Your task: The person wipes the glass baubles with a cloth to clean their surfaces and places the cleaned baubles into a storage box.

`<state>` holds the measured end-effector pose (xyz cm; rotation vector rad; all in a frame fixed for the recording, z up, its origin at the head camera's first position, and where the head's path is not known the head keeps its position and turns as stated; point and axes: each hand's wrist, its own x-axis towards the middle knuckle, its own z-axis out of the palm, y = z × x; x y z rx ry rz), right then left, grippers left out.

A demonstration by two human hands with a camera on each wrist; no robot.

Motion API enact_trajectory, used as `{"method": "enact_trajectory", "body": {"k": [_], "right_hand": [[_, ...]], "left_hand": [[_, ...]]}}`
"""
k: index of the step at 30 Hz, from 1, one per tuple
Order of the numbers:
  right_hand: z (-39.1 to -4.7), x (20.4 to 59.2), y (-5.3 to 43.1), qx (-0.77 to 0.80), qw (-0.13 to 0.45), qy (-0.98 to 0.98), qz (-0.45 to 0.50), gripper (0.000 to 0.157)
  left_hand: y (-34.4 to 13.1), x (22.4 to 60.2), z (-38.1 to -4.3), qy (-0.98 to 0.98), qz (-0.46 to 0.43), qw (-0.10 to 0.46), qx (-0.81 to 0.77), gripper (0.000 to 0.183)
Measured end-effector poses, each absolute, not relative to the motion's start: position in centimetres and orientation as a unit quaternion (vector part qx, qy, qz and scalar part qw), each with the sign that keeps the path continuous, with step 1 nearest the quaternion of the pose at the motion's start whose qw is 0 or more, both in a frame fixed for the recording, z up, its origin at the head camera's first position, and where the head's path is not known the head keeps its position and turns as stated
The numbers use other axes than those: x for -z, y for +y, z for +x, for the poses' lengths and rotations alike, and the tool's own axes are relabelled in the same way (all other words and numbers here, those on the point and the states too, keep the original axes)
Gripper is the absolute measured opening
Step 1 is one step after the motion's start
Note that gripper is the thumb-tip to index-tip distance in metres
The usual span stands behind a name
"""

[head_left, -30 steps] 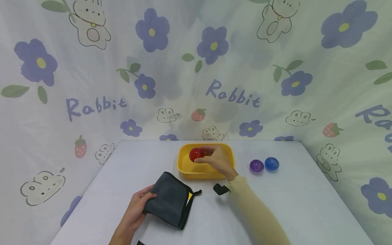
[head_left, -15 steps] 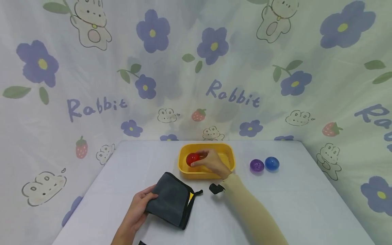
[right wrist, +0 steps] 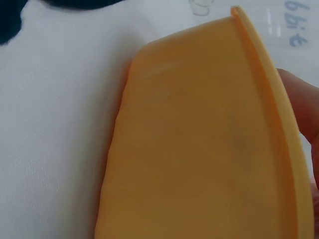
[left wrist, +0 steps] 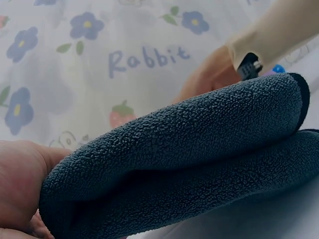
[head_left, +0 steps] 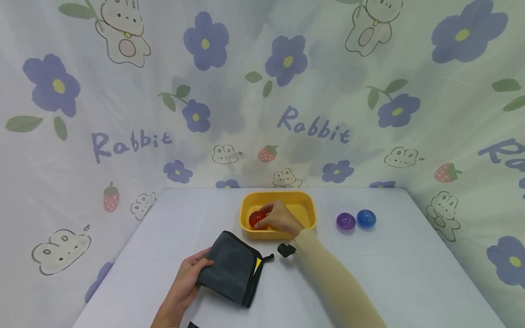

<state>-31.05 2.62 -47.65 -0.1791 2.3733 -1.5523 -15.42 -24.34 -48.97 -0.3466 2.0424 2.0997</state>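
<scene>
My right hand point(head_left: 280, 217) pinches a shiny red ball point(head_left: 255, 219) low inside a yellow rectangular tub point(head_left: 303, 209), near its front left corner. In the right wrist view the tub's outer wall point(right wrist: 199, 129) hides the ball and most of that hand point(right wrist: 301, 104). My left hand point(head_left: 186, 278) grips a folded dark grey towel point(head_left: 229, 269) by its left side, thumb on top. The left wrist view shows the towel's fluffy pile point(left wrist: 174, 129), doubled over into two layers with black edging, beside the left hand point(left wrist: 20, 184).
Right of the tub, a purple ball-like piece point(head_left: 346, 222) and a shiny blue ball point(head_left: 366, 219) lie side by side on the white table point(head_left: 402, 264). A rabbit-and-flower printed curtain point(head_left: 246, 105) stands behind and around the table.
My right hand has lowered the red ball into the tub, moving slightly left and towards the near wall. The left hand and the towel have stayed almost still.
</scene>
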Motion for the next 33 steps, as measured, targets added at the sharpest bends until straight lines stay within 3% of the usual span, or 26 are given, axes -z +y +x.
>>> {"method": "enact_trajectory", "body": {"k": [10,19,25,33], "right_hand": [[-30.6,47.0,2.1,0.507,0.143,0.847,-0.067,0.047],[-30.3,46.6,2.0,0.51,0.15,0.843,-0.084,0.066],[-30.0,45.6,4.6,0.524,0.123,0.837,-0.096,0.068],[-27.5,41.6,11.0,0.548,0.05,0.824,-0.135,0.058]], "left_hand": [[-24.4,49.0,-15.6,0.693,-0.11,0.099,-0.706,0.058],[-24.4,49.0,-15.5,0.689,-0.115,0.099,-0.709,0.058],[-24.3,48.9,-15.6,0.694,-0.117,0.102,-0.703,0.058],[-24.5,48.7,-15.3,0.705,-0.117,0.109,-0.691,0.059]]}}
